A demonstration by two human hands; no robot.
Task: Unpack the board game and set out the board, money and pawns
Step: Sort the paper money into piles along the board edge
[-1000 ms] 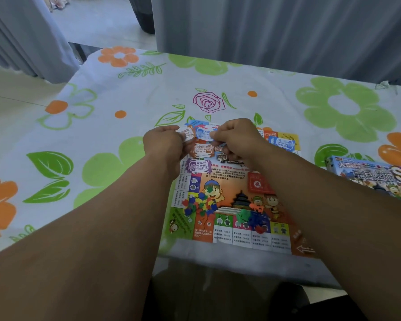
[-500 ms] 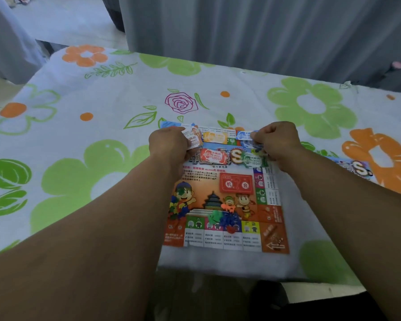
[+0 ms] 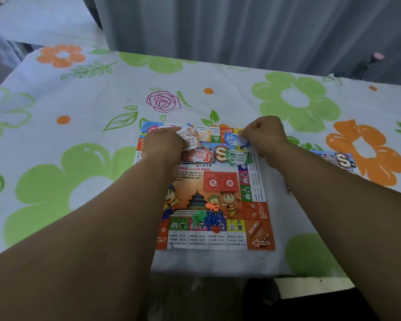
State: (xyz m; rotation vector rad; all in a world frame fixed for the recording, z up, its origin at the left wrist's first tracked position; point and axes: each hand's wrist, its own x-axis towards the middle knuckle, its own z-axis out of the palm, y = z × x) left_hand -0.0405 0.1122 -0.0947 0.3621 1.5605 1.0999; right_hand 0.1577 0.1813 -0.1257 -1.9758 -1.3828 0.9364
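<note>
The board (image 3: 259, 235) lies flat on the table (image 3: 83, 107), close to its near edge, on a cloth printed with green and orange flowers. Both hands work at the board's far end. The left hand (image 3: 164, 145) is curled round a small fan of paper notes (image 3: 191, 139), held just above the board's far left corner. The right hand (image 3: 265, 135) is clenched at the far right corner, its fingertips pinching the edge of a blue note (image 3: 234, 139); whether that note lies on the board or is lifted off it cannot be told. Between the two hands, a red note (image 3: 200, 156) and a green note (image 3: 237, 158) lie side by side on the board, over its printed title. Towards the near edge a small cluster of pawns (image 3: 207, 217) in green, blue, orange and red sits bunched together on the board's picture and bottom row of squares. To the right, the game box (image 3: 340, 159) rests on the table, partly hidden behind the right forearm. A grey curtain (image 3: 241, 31) hangs beyond the table's far edge.
</note>
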